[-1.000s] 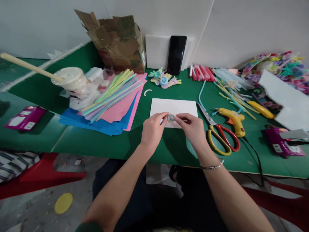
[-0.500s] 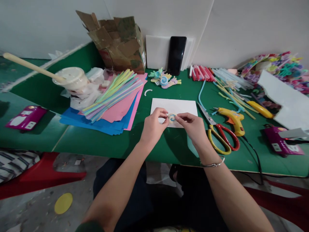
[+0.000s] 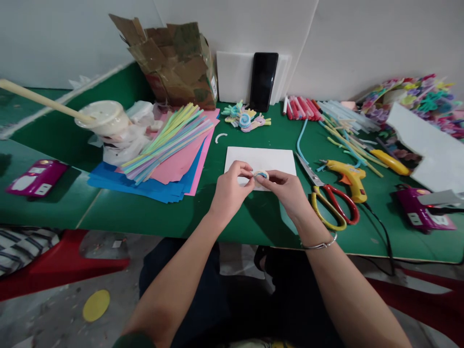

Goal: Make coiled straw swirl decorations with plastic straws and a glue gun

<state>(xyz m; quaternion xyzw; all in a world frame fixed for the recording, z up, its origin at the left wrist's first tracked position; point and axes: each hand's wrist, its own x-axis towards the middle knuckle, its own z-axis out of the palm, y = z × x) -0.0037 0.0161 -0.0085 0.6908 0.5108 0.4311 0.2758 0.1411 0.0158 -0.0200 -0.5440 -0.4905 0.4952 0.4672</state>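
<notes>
A small cream-and-blue pipe-cleaner coil (image 3: 261, 174) is pinched between my two hands, just above a white sheet (image 3: 268, 155). My left hand (image 3: 235, 186) grips its left edge with thumb and forefinger. On the other side, my right hand (image 3: 284, 188) has its thumb over the coil's front, hiding part of the spiral. Beyond the sheet lies a cluster of pastel pipe-cleaner shapes (image 3: 245, 120), and a short white curved piece (image 3: 221, 137) rests left of it.
Right of the sheet are scissors (image 3: 328, 198), a yellow glue gun (image 3: 348, 178) and red-pink markers (image 3: 304, 108). Loose pipe cleaners (image 3: 170, 140) lie on coloured sheets (image 3: 145, 186) at left. A phone (image 3: 264, 79), a cardboard box (image 3: 181, 67) and a tub with a stick (image 3: 103, 118) stand behind.
The coil has turned from facing me to a more tilted position. My right thumb has moved left across its front; the left hand stays nearly still.
</notes>
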